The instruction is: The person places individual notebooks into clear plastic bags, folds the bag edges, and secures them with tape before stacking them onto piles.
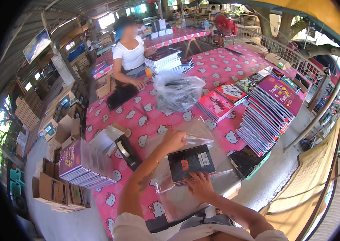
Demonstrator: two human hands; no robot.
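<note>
A black spiral notebook point(190, 158) lies on clear plastic sheeting point(186, 201) in front of me. My right hand point(199, 185) rests on the notebook's near edge, fingers spread and pressing down from above. Just beyond the notebook's far left corner, my left hand point(174, 139) is closed with the fingertips curled on the clear plastic bag point(198, 130). Left of these, a black tape dispenser point(126, 152) stands on the table beside a stack of plastic-wrapped purple notebooks point(85, 166).
A pink patterned cloth point(142, 140) covers the table. Spiral notebooks point(258, 120) lie in a leaning row at right, near red-covered books point(216, 105). A bundle of clear plastic point(178, 92) sits farther back. Across the table a person point(129, 56) stands by stacked books point(164, 60). Cardboard boxes point(53, 186) stand at left.
</note>
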